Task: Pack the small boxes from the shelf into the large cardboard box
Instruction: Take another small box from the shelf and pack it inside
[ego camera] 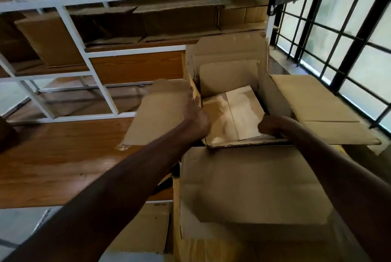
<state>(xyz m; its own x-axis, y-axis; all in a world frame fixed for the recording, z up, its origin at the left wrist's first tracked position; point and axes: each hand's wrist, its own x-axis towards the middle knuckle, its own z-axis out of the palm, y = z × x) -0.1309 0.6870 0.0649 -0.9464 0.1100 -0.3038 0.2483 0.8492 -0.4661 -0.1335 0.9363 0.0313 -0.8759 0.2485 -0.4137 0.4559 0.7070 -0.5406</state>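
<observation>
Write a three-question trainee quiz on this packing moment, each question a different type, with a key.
1. True or false: the large cardboard box stands with its flaps open.
2. Multiple choice: where is the left hand? A) on the white shelf frame B) at the box's left flap C) on the window bars
3. Fill in: the right hand is at the box's near ____.

Key: 1 true; 2 B; 3 edge
</observation>
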